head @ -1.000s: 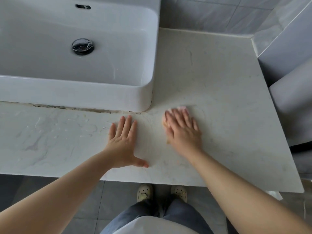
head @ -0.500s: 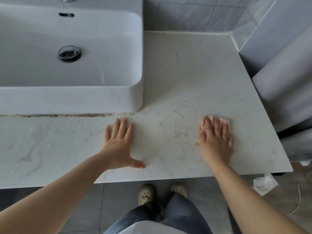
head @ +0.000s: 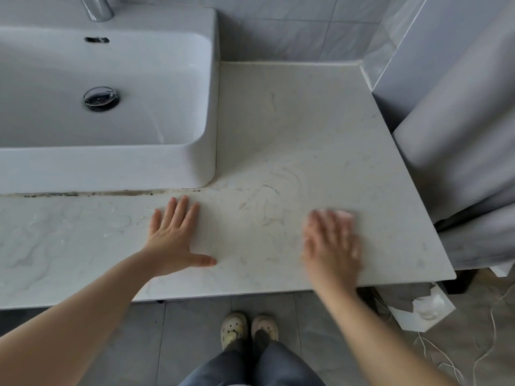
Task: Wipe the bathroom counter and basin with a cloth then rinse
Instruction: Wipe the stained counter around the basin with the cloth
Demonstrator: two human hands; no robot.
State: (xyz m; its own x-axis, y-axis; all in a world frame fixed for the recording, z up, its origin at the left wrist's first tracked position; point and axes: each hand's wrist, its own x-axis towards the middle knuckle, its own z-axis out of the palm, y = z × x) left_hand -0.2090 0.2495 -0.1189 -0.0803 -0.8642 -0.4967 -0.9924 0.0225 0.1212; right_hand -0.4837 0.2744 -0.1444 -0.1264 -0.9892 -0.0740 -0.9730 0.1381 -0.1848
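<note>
Evidently the counter pass is under way and little else. The right hand [head: 331, 243], motion-blurred, lies flat on a pink cloth [head: 345, 214] on the counter [head: 306, 121] to the front right of the basin [head: 111, 174]. Its fingers seem straight and pressing, the cloth peeking past them. The left hand [head: 172, 240] braces just in front of the basin's right corner, fingers straight and close together, thumb splayed, holding nothing. Smeary swirls mark the stone between the hands, and a dark grime line [head: 92, 194] runs along the basin's front foot. Basin wiping and rinsing look not yet begun.
</note>
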